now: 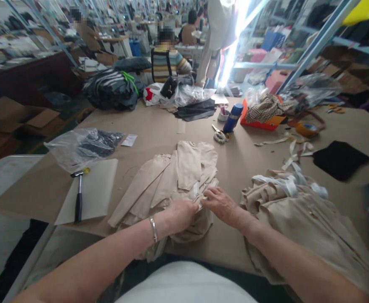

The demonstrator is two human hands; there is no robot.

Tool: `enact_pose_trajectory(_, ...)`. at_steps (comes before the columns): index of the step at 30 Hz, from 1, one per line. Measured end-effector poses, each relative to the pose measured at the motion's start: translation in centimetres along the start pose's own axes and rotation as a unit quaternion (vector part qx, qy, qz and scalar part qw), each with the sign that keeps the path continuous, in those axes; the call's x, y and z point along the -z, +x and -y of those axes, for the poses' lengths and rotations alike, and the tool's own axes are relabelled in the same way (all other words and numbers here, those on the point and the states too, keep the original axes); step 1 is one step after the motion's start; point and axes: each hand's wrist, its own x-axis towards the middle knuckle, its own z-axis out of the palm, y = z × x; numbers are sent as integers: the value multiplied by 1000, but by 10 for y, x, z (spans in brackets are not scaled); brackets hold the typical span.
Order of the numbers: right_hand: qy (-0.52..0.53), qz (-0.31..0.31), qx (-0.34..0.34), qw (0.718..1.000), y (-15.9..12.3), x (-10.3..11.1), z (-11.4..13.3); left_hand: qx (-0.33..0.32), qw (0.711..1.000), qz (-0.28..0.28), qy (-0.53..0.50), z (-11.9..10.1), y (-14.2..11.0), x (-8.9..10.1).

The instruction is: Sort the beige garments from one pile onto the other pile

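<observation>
A loose pile of beige fabric pieces [159,181] lies at the middle of the table, its layers fanned out to the left. My left hand [184,214], with a silver bracelet on the wrist, is closed on the pile's right edge; its fingertips are partly hidden. Close beside it, my right hand [217,202] has its fingers bent around the same layered edge. A small white label-like patch [195,187] shows just above my hands. To the right rests a second heap of beige cloth [298,214] with white strips [288,185] on top.
On the left a hammer [78,193] lies on pale board [100,193], near a clear plastic bag [77,147]. Beyond the pile are scissors [219,135], a blue bottle [233,118] and an orange box [263,124]. Black cloth [340,160] lies right. People sit farther back.
</observation>
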Motion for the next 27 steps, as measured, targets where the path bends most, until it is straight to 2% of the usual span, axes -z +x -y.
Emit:
enact_pose_trajectory(2, 5, 10, 33, 999, 2, 30, 0, -47, 997, -19, 53, -13, -16, 24)
enact_pose_trajectory(3, 9, 12, 33, 999, 1, 47, 0, -71, 993, -57, 78, -22, -26, 37)
enact_pose_trajectory(5, 23, -5, 6, 1000, -5, 85, -2, -115, 969, -193, 104, -40, -53, 61)
enact_pose_trajectory(7, 35, -62, -53, 996, -13, 126, -7, -162, 919, -344, 102, -56, -80, 78)
enact_pose_trajectory(8, 36, -99, -88, 991, -17, 146, -10, -194, 901, -382, 75, -63, -91, 83)
enact_pose_trajectory(10, 25, -179, -155, 971, -19, 176, -11, -197, 903, -378, -54, -73, -102, 85)
enact_pose_trajectory(11, 19, -213, -178, 961, -17, 184, -8, -158, 911, -349, -155, -76, -101, 82)
enact_pose_trajectory(12, 20, -237, -189, 953, -13, 187, -3, -98, 906, -308, -273, -79, -96, 78)
enact_pose_trajectory(13, 30, -248, -190, 949, -6, 184, 4, -27, 879, -267, -395, -81, -87, 73)
enact_pose_trajectory(14, 54, -245, -188, 950, 2, 175, 14, 33, 831, -231, -505, -82, -78, 69)
enact_pose_trajectory(16, 163, -206, -174, 949, 22, 145, 36, 100, 714, -198, -664, -82, -57, 62)
enact_pose_trajectory(17, 251, -181, -172, 935, 31, 127, 47, 122, 665, -204, -708, -80, -49, 60)
enact_pose_trajectory(18, 354, -154, -174, 906, 39, 110, 57, 143, 629, -213, -734, -76, -43, 59)
enact_pose_trajectory(19, 459, -130, -183, 860, 45, 95, 64, 161, 607, -219, -747, -71, -39, 58)
enact_pose_trajectory(21, 614, -95, -212, 754, 49, 75, 70, 187, 586, -222, -757, -58, -36, 56)
enact_pose_trajectory(22, 649, -87, -229, 720, 48, 71, 69, 189, 582, -223, -759, -51, -37, 56)
enact_pose_trajectory(23, 655, -84, -243, 711, 45, 70, 63, 181, 579, -222, -763, -46, -40, 55)
enact_pose_trajectory(24, 635, -91, -255, 724, 41, 71, 55, 166, 577, -212, -771, -43, -45, 55)
enact_pose_trajectory(25, 597, -106, -266, 750, 36, 72, 45, 142, 578, -183, -783, -42, -50, 56)
enact_pose_trajectory(26, 553, -125, -274, 776, 32, 73, 33, 111, 584, -123, -795, -44, -57, 57)
enact_pose_trajectory(27, 518, -142, -286, 794, 27, 72, 22, 75, 596, -29, -799, -49, -64, 58)
